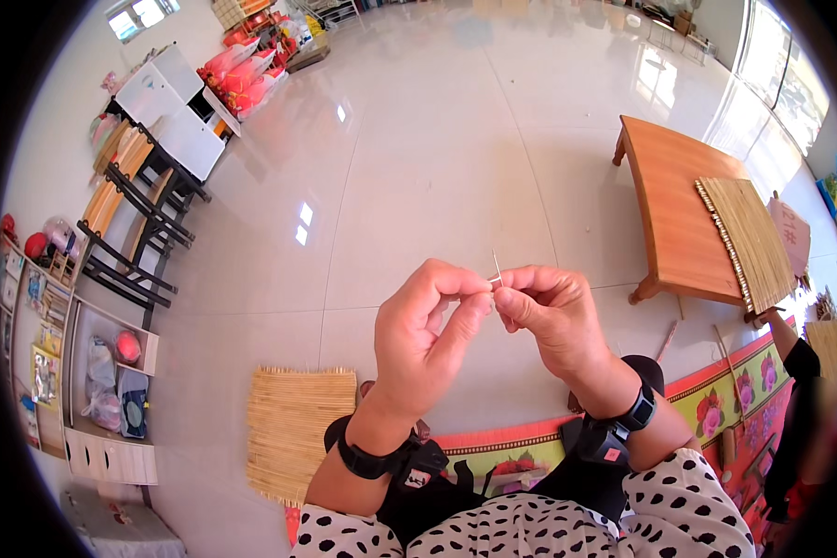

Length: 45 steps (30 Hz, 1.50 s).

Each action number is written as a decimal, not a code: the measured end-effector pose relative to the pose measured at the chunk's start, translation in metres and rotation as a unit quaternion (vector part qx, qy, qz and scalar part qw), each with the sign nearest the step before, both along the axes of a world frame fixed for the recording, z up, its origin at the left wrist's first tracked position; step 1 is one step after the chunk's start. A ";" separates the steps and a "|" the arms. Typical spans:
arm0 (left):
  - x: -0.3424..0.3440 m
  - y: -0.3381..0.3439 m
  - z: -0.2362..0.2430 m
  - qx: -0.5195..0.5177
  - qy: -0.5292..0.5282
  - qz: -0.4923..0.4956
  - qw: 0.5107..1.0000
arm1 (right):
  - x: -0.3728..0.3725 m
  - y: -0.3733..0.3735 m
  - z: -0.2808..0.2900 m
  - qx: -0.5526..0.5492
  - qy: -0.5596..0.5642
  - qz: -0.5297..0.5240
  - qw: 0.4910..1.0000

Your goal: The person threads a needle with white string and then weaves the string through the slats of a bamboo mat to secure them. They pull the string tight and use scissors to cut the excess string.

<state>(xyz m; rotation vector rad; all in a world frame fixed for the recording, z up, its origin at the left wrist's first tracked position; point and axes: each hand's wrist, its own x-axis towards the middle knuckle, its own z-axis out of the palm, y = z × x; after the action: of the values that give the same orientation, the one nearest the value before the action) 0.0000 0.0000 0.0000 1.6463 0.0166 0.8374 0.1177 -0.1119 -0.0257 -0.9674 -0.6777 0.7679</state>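
Note:
Both hands meet in front of me at the middle of the view, their fingertips almost touching. My left hand (428, 325) is closed in a pinch of thumb and forefinger on a short bit of white thread (495, 280). Between the thumb and forefinger of my right hand (549, 312) stands a thin needle (496, 263), its upper end pointing away from me. The thread lies across the needle near the fingertips; whether it passes through the eye is too small to tell. A black band circles each wrist.
A mat of straw-coloured stalks (298, 428) lies on the floor at left. Another stalk mat (744, 237) rests on the low wooden table (665, 205) at right. A flowered floor mat (707, 409) spreads below, near another person's arm (786, 339). Black-framed chairs (139, 214) stand far left.

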 end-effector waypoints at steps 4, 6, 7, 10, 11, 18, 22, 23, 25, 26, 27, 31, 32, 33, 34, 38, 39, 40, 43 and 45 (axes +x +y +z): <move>0.001 -0.002 0.001 0.002 0.001 -0.008 1.000 | -0.001 -0.001 0.000 0.029 0.035 0.015 0.999; 0.002 -0.003 0.001 0.003 0.004 -0.010 1.000 | 0.000 -0.002 0.000 0.034 0.041 0.007 0.999; 0.002 -0.003 0.001 0.004 0.006 -0.010 1.000 | 0.000 -0.002 0.000 0.034 0.040 0.001 0.999; 0.002 -0.002 -0.001 0.027 0.028 -0.005 0.999 | 0.002 -0.004 0.002 0.022 0.025 -0.020 0.999; 0.003 -0.001 -0.002 0.038 0.038 -0.004 0.999 | 0.003 -0.005 0.004 0.015 0.017 -0.028 0.999; 0.012 -0.008 -0.003 0.087 0.038 0.089 0.991 | 0.002 -0.009 0.012 -0.053 -0.175 -0.129 0.975; 0.014 -0.008 -0.002 0.169 0.039 0.113 0.978 | 0.002 -0.011 0.013 -0.057 -0.286 -0.183 0.939; 0.013 -0.009 0.000 0.188 0.044 0.119 0.974 | 0.002 -0.012 0.014 -0.060 -0.296 -0.191 0.934; 0.012 -0.012 0.003 0.210 0.041 0.129 0.968 | 0.004 -0.015 0.016 -0.056 -0.323 -0.191 0.925; 0.011 -0.014 0.005 0.222 0.039 0.135 0.965 | 0.004 -0.017 0.016 -0.054 -0.336 -0.191 0.921; 0.010 -0.016 0.007 0.223 0.037 0.131 0.965 | 0.004 -0.019 0.015 -0.047 -0.280 -0.179 0.942; 0.005 -0.023 0.016 0.204 0.023 0.116 0.972 | 0.011 -0.022 0.017 0.027 -0.069 -0.133 0.988; 0.003 -0.023 0.017 0.193 0.018 0.112 0.975 | 0.014 -0.022 0.018 0.057 -0.021 -0.122 0.991; 0.003 -0.022 0.017 0.214 0.007 0.113 0.970 | 0.017 -0.023 0.017 0.060 -0.007 -0.109 0.992; 0.003 -0.020 0.017 0.234 -0.004 0.114 0.966 | 0.020 -0.023 0.015 0.063 0.007 -0.097 0.993; 0.006 -0.022 0.018 0.209 -0.020 0.126 0.970 | 0.021 -0.023 0.012 0.061 0.015 -0.083 0.995; 0.004 -0.022 0.017 0.170 -0.013 0.105 0.980 | 0.021 -0.024 0.012 0.056 0.018 -0.084 0.995; 0.002 -0.022 0.017 0.131 -0.006 0.085 0.988 | 0.022 -0.024 0.012 0.055 0.018 -0.085 0.995; -0.004 -0.022 0.017 0.043 -0.026 0.001 0.999 | 0.023 -0.025 0.011 0.055 0.027 -0.079 0.995; -0.011 -0.024 0.020 0.031 -0.040 -0.032 0.998 | 0.024 -0.024 0.009 0.057 0.044 -0.064 0.995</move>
<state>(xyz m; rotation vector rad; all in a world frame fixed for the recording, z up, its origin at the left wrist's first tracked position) -0.0105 -0.0241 0.0202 1.6607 -0.1182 0.8622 0.1416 -0.1356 -0.0164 -0.8591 -0.5708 0.6474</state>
